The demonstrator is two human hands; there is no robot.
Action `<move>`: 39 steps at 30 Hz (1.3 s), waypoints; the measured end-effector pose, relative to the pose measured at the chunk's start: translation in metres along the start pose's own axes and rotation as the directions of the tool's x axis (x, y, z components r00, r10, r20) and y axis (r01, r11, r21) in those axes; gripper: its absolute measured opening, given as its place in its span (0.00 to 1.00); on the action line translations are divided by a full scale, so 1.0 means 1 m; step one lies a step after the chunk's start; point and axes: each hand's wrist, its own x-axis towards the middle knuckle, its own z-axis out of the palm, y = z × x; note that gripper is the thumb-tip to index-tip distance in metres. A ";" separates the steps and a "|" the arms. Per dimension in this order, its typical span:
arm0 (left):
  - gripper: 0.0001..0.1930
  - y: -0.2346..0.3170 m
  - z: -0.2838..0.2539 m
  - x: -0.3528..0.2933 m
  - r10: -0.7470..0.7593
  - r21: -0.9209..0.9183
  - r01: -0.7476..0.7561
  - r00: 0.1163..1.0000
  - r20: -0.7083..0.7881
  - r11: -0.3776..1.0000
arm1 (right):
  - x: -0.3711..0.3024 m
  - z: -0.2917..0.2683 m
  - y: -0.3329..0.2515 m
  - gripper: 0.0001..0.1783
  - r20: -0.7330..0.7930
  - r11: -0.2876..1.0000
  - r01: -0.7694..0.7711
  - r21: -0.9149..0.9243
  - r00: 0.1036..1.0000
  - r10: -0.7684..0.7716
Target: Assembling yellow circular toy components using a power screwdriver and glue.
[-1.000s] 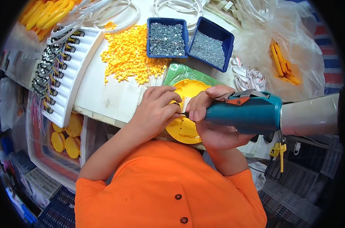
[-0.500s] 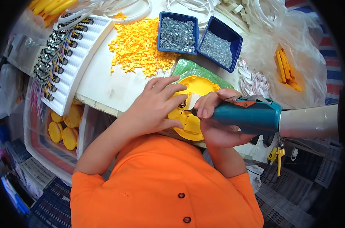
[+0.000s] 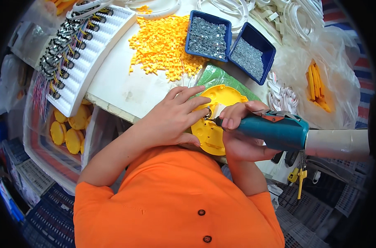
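At the center of the frame lies a round yellow plastic housing (image 3: 210, 138). The left hand (image 3: 171, 113) is spread loosely over its left side, grasping nothing visible. The right hand (image 3: 242, 150) is wrapped around a teal power screwdriver (image 3: 275, 131), its bit pointing left over the housing; bit contact is too small to tell. At upper center, 2 blue bins (image 3: 207, 56) of metal pieces sit beside heaped yellow clips (image 3: 163, 45).
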 end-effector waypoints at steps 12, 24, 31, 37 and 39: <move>0.41 -0.004 0.005 -0.001 0.005 -0.001 -0.005 1.000 0.002 1.000 | -0.005 -0.006 0.004 0.48 0.138 0.987 -0.102 -0.127 0.983 0.119; 0.39 0.002 0.002 0.019 -0.093 -0.037 0.087 0.976 -0.199 0.996 | 0.043 -0.013 -0.043 0.59 -0.080 0.989 0.103 -0.108 0.991 -0.112; 0.11 -0.038 -0.028 0.009 -0.356 -0.020 0.374 0.862 -0.361 0.927 | 0.033 -0.071 -0.089 0.33 -0.107 0.654 0.238 -0.718 0.891 -0.442; 0.09 -0.028 -0.020 0.037 -0.173 0.201 0.227 0.952 -0.254 0.953 | -0.047 -0.085 -0.109 0.21 -0.239 0.582 0.039 -0.812 0.888 -0.393; 0.11 -0.032 -0.016 0.042 -0.198 0.204 0.244 0.955 -0.221 0.948 | -0.072 -0.085 -0.103 0.19 -0.313 0.595 -0.025 -0.803 0.868 -0.385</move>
